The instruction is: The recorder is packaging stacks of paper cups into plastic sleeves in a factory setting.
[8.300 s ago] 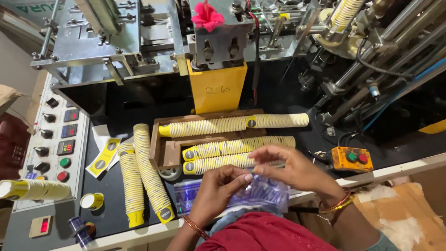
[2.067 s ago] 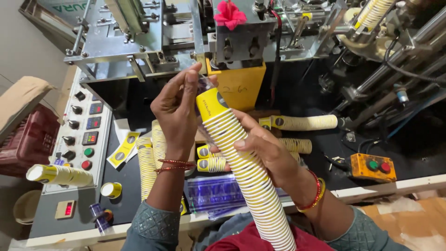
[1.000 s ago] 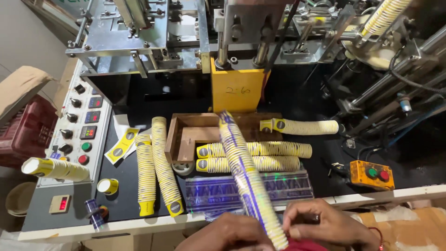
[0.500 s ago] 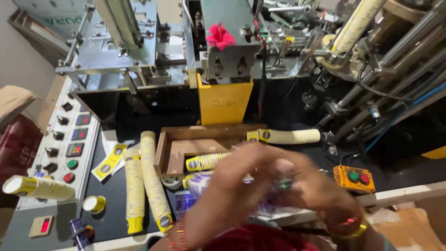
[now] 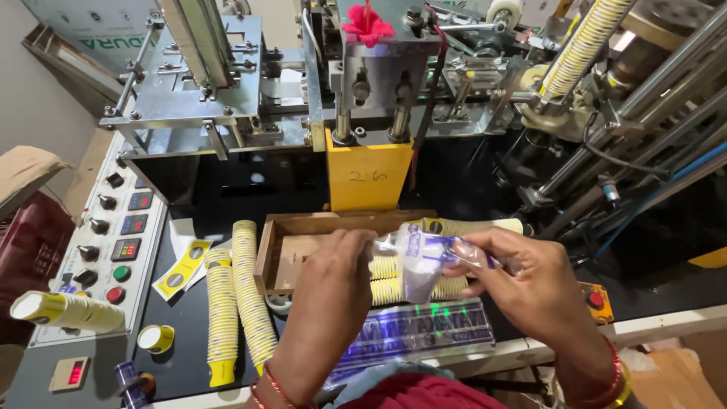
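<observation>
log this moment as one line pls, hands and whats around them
left hand: pinching clear plastic bag | right hand: gripping bag's other end | under hands: wooden tray | left: two cup stacks lying flat

Open black tabletop (image 5: 185, 356) lies leftward, bounded by cup stacks (image 5: 236, 303), with the wooden tray (image 5: 266, 250) and yellow block (image 5: 367, 178) ahead.

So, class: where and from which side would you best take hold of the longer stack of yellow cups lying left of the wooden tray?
Grip the cup stack around its middle, from above: it lies flat, with another stack close on its left.
</observation>
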